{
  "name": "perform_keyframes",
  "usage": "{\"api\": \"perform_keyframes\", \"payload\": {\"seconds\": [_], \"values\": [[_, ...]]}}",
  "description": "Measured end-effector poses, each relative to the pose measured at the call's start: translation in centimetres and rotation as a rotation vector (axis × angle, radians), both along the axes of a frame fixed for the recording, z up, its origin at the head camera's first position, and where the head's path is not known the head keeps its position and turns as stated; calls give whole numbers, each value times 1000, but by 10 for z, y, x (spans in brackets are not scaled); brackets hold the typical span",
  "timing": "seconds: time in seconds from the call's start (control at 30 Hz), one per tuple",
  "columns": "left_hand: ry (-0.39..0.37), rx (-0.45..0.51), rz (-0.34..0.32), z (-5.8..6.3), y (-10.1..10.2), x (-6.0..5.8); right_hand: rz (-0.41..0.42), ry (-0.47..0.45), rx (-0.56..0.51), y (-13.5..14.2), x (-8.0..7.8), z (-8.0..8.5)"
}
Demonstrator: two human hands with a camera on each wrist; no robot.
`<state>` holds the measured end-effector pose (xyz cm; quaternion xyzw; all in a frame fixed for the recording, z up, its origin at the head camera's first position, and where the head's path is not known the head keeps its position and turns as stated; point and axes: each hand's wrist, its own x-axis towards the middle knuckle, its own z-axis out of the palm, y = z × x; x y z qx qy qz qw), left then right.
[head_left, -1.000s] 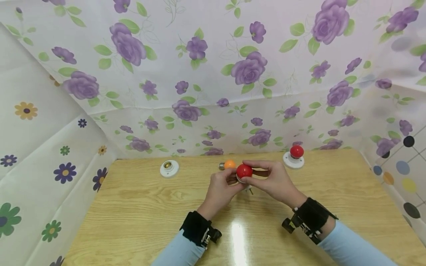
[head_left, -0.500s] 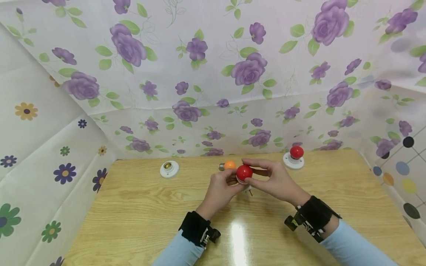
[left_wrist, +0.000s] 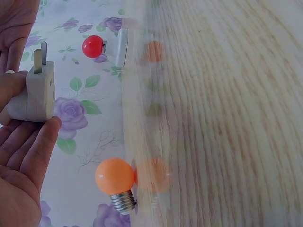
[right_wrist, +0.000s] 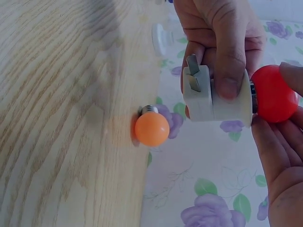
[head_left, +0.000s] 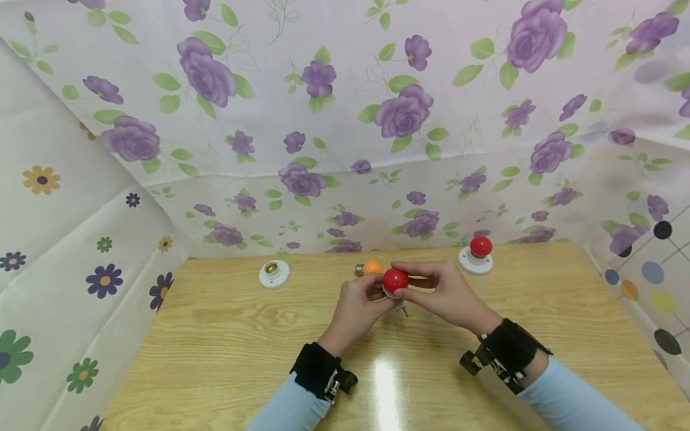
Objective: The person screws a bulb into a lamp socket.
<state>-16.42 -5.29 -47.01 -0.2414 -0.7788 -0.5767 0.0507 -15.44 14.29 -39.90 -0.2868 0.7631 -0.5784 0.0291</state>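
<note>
My left hand (head_left: 360,308) grips a white plug-in lamp socket (right_wrist: 222,100) whose flat metal prongs stick out, its thumb lying across the body. A red bulb (right_wrist: 274,93) sits in the socket's mouth, with a narrow dark band showing between bulb and rim. The fingertips and thumb of my right hand (head_left: 444,296) pinch the red bulb. Both hands are raised above the table in the head view. Just behind them an orange bulb (head_left: 372,267) with a bare metal screw base lies on its side on the table.
On the left of the wooden table (head_left: 226,347) stands a round white lamp holder (head_left: 274,273) with an open socket. At the back right, another white lamp holder (head_left: 475,264) carries a second red bulb (head_left: 481,245). A flowered cloth (head_left: 323,203) hangs behind the table.
The fingers of my right hand have shifted slightly on the red bulb, and its wrist has moved a little. The left hand keeps the socket in nearly the same place.
</note>
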Motion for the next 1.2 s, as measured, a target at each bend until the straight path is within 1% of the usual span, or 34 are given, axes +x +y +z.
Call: {"api": "perform_keyframes", "payload": {"seconds": [0.13,0.3,0.4,0.47,0.53,0.7,0.87,1.2], "values": [[-7,0,2,0,0,1,-43,1,-25,-2,1,-3],[-11,6,1,1,1,2,-108,-29,-93,-6,4,-7],[-10,11,-1,1,1,2,-146,-9,-96,-7,5,-7],[-15,16,-3,1,0,2,-151,6,-88,-6,4,-6],[-18,17,-5,2,0,2,-136,27,-75,-5,4,-5],[-25,17,-13,1,-1,1,-49,57,-27,-1,1,-1],[-17,13,-15,3,-1,2,11,58,29,0,-1,1],[-8,0,-8,3,-1,4,8,1,13,-1,2,0]]}}
